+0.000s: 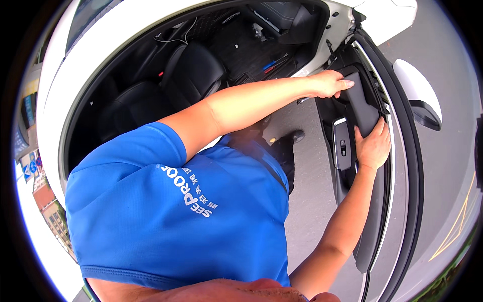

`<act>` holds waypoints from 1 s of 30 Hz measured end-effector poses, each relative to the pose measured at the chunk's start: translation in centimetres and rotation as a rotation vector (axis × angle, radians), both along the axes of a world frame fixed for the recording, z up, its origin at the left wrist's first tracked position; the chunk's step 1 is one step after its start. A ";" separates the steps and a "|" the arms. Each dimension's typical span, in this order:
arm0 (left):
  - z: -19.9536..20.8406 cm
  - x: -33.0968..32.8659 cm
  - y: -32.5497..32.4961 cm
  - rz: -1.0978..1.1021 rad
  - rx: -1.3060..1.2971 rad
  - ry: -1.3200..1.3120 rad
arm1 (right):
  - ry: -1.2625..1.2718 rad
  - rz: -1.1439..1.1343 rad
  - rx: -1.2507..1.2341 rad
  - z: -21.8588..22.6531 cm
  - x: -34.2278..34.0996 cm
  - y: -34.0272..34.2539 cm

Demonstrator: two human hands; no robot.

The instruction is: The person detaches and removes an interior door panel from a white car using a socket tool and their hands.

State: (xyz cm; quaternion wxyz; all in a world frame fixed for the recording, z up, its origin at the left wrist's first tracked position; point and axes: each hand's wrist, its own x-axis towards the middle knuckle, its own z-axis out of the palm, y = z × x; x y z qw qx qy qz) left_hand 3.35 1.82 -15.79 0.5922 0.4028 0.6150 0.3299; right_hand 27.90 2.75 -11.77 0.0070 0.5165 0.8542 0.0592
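A long dark grey trim piece (363,108) lies against the inner side of an open car door (370,221). My left hand (327,84) holds its far end, the thumb on its face and the other fingers curled, partly hidden. At the near end, my right hand (373,146) grips the piece between the thumb and fingers, close to the window edge. Just left of my right hand sits a switch panel with a silver rim (342,143) on the door.
To the left is the car's interior with a black seat (193,70). Tools with blue and red handles (271,65) lie inside the car near the sill. A white side mirror (415,85) sticks out beyond the door. Grey pavement (312,201) shows between the door and my body.
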 end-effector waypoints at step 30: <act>1.7 -0.3 0.2 -0.131 0.351 0.679 | -0.024 -0.227 -0.122 1.4 -1.6 -0.4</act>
